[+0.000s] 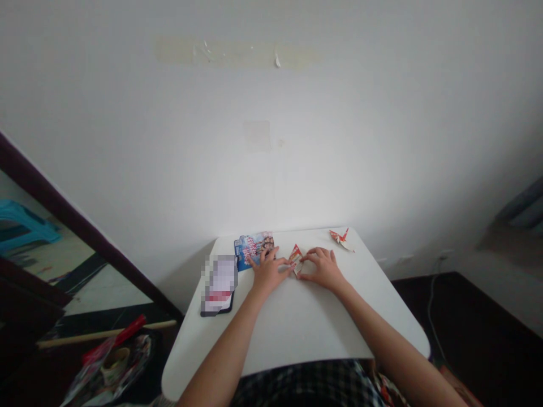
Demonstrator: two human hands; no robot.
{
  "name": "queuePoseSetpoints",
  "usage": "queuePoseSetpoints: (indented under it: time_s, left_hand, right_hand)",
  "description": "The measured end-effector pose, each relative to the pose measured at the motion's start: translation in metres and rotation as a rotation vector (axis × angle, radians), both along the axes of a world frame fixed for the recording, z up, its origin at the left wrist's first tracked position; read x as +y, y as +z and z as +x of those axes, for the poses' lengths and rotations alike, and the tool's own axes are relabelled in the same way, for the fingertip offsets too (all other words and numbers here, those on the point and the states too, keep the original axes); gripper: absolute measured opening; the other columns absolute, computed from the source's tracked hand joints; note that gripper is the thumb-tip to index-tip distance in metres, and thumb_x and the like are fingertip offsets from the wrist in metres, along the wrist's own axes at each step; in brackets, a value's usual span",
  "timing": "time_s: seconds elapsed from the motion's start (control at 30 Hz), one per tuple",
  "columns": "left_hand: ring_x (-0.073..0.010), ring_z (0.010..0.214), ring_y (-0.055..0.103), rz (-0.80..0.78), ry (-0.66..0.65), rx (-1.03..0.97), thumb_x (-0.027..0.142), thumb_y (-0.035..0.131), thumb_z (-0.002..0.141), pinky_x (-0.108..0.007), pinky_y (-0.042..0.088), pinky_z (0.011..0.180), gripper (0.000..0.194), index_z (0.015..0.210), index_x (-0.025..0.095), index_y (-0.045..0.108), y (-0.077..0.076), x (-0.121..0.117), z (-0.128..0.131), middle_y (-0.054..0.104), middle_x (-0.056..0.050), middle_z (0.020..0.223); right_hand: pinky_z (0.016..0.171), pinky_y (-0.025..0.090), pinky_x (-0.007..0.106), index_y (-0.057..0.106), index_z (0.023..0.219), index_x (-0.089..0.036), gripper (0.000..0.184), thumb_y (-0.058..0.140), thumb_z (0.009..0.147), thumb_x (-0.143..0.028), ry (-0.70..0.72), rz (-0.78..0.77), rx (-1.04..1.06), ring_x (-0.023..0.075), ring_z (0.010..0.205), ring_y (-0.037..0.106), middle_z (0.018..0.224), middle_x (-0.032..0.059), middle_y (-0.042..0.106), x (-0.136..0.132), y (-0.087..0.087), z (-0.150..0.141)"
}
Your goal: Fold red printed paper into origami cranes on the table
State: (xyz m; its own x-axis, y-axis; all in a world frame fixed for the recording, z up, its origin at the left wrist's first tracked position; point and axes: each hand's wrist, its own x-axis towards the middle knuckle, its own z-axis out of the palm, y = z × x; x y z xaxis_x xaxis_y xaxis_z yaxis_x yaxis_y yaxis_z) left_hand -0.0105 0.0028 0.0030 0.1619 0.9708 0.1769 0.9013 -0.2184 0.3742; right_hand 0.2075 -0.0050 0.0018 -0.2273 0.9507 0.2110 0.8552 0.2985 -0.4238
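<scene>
A small folded piece of red and white paper (pixel 296 252), shaped like a pointed diamond, stands between my hands on the white table. My left hand (pixel 267 272) pinches its left edge with thumb and index finger, the other fingers spread over a blue printed leaflet (pixel 250 249). From the right, my right hand (pixel 326 271) grips the paper's other edge between thumb and fingertips. Fingers partly hide the paper's lower part. Toward the back right corner lies a folded paper crane (pixel 341 238) in red and white.
A phone (pixel 218 285), its screen blurred out, lies at the table's (pixel 305 333) left side. The wall (pixel 322 169) rises behind the back edge. On the floor at left are a bag-lined bin (pixel 114 362) and a stick (pixel 156 325); a mirror (pixel 97 282) leans there.
</scene>
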Motion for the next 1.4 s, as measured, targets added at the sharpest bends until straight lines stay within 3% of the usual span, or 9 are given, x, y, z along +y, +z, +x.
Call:
queuePoseSetpoints:
  time_s: [0.1, 0.23, 0.53, 0.7, 0.87, 1.2, 1.4]
  left_hand:
    - [-0.0393, 0.148, 0.032, 0.018, 0.018, -0.014, 0.056, 0.068, 0.086, -0.086, 0.010, 0.110, 0.021, 0.097, 0.042, 0.079, -0.001, 0.000, 0.004, 0.050, 0.003, 0.157]
    - [-0.0392, 0.146, 0.034, 0.038, 0.034, -0.015, 0.058, 0.065, 0.087, -0.085, 0.009, 0.111, 0.026, 0.098, 0.039, 0.078, -0.002, -0.002, 0.010, 0.053, 0.001, 0.154]
    - [-0.0436, 0.151, 0.025, -0.064, -0.030, 0.083, 0.067, 0.073, 0.073, -0.083, 0.010, 0.113, 0.054, 0.118, 0.037, 0.070, 0.003, -0.003, 0.004, 0.037, -0.004, 0.165]
    - [-0.0433, 0.153, 0.021, -0.107, -0.052, 0.093, 0.070, 0.071, 0.072, -0.083, 0.009, 0.113, 0.058, 0.122, 0.039, 0.068, 0.009, -0.005, 0.002, 0.034, -0.004, 0.166]
    - [-0.0439, 0.153, 0.020, -0.113, -0.084, 0.076, 0.072, 0.069, 0.074, -0.083, 0.009, 0.113, 0.054, 0.120, 0.044, 0.070, 0.009, -0.004, -0.006, 0.034, -0.001, 0.167]
    - [-0.0421, 0.151, 0.025, -0.065, -0.068, 0.011, 0.057, 0.072, 0.081, -0.084, 0.005, 0.112, 0.033, 0.114, 0.052, 0.074, 0.008, 0.000, -0.011, 0.042, 0.003, 0.162]
    - [-0.0380, 0.150, 0.028, -0.013, -0.079, -0.041, 0.051, 0.075, 0.080, -0.080, 0.007, 0.115, 0.025, 0.105, 0.047, 0.078, 0.009, -0.001, -0.011, 0.048, 0.003, 0.157]
  right_hand:
    - [0.117, 0.017, 0.070, 0.074, 0.111, -0.037, 0.045, 0.074, 0.078, -0.067, 0.000, 0.013, 0.019, 0.0328, 0.132, 0.046, 0.129, 0.0058, 0.061, 0.004, -0.002, 0.000]
    - [0.116, 0.021, 0.066, 0.075, 0.108, -0.035, 0.027, 0.066, 0.090, -0.052, -0.052, 0.047, 0.015, 0.0293, 0.128, 0.049, 0.125, 0.0058, 0.063, 0.005, -0.005, -0.005]
    - [0.117, 0.019, 0.067, 0.072, 0.112, -0.034, 0.036, 0.077, 0.079, -0.049, -0.045, 0.042, -0.026, 0.0317, 0.131, 0.046, 0.130, 0.0063, 0.060, 0.000, -0.001, -0.006]
    - [0.117, 0.018, 0.068, 0.071, 0.114, -0.034, 0.042, 0.079, 0.076, -0.051, -0.031, 0.028, -0.017, 0.0321, 0.132, 0.046, 0.132, 0.0064, 0.059, 0.001, -0.001, -0.005]
    - [0.117, 0.019, 0.067, 0.070, 0.116, -0.032, 0.045, 0.078, 0.077, -0.054, -0.019, 0.030, -0.045, 0.0318, 0.132, 0.046, 0.134, 0.0078, 0.058, 0.000, -0.001, -0.004]
    - [0.117, 0.016, 0.071, 0.068, 0.124, -0.033, 0.056, 0.075, 0.077, -0.063, 0.061, 0.042, -0.038, 0.0337, 0.135, 0.044, 0.136, 0.0097, 0.057, 0.001, -0.005, 0.004]
    - [0.119, 0.021, 0.064, 0.068, 0.128, -0.040, 0.036, 0.066, 0.092, -0.042, 0.114, 0.062, -0.012, 0.0286, 0.132, 0.046, 0.130, 0.0065, 0.062, 0.005, -0.007, 0.010]
